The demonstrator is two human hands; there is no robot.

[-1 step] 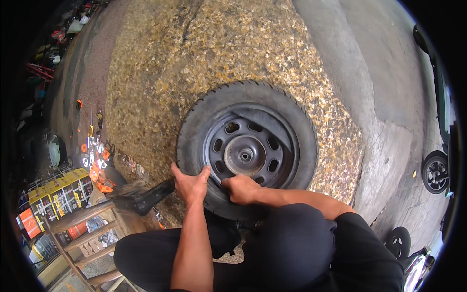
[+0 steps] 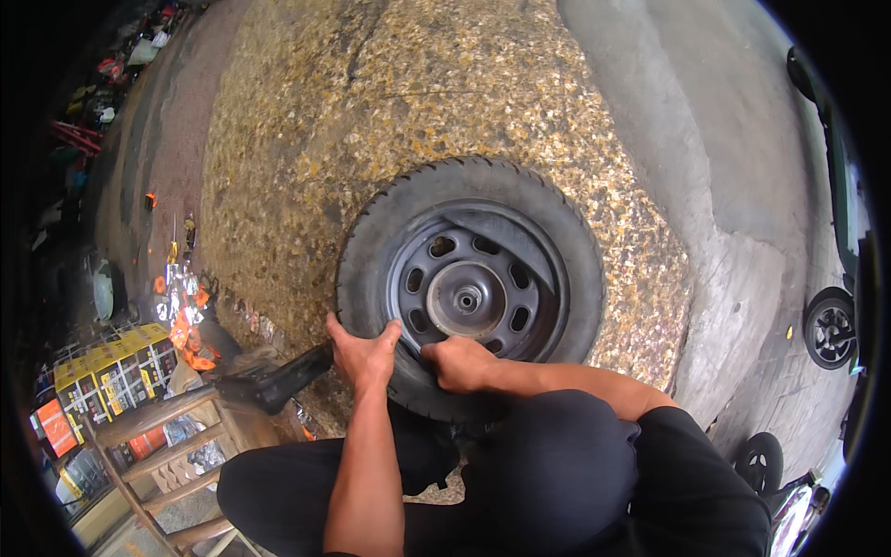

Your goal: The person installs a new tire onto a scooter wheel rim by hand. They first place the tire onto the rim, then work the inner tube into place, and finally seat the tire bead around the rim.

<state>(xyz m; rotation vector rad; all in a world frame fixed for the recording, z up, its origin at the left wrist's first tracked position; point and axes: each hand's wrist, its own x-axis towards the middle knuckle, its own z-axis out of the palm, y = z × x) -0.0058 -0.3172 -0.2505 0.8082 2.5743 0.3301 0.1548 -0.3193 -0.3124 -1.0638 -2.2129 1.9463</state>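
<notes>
A wheel lies flat on the ground before me, a black treaded tyre [image 2: 367, 246] around a dark metal rim [image 2: 399, 288] with oval slots and a round hub [image 2: 467, 299] in its middle. Along the rim's far right inner side runs a smooth dark band [image 2: 510, 232]; whether it belongs to the tyre I cannot tell. My left hand [image 2: 365, 356] grips the tyre's near left part, thumb on the sidewall and fingers toward the tread. Closed against the near edge of the rim is my right hand [image 2: 459, 363]; what its fingers hold is hidden.
A slatted wooden chair [image 2: 153, 429] stands at the near left, beside yellow-and-black boxes [image 2: 116, 367]. Orange and silver scraps [image 2: 188, 334] litter the ground there. Vehicle wheels [image 2: 829, 328] show at the right. My knee [image 2: 557, 455] is close to the tyre.
</notes>
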